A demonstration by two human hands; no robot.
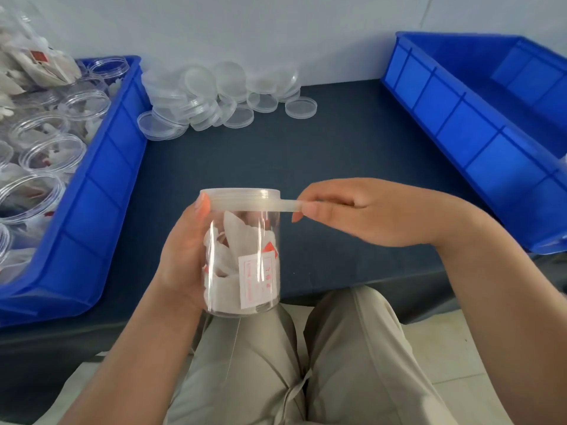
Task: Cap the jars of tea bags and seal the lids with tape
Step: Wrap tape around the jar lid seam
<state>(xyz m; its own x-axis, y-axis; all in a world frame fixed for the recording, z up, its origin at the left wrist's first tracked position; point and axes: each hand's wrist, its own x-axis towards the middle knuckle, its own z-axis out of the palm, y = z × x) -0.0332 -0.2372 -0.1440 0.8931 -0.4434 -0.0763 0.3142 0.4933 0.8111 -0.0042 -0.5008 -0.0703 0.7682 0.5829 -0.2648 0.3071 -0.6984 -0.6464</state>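
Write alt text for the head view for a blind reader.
The left hand holds a capped jar of tea bags while the right hand pinches a strip of tape stretched from its lid. A blue bin of uncapped jars stands left, loose lids behind.

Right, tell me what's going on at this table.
A person seated at the dark table holds a clear jar of tea bags in the left hand. Its lid is already on. The right hand pinches a strip of clear tape stretched out from the lid's edge, so sealing is under way. Uncapped jars wait in the blue bin on the left, loose lids lie piled by the wall, and a second blue bin sits on the right.
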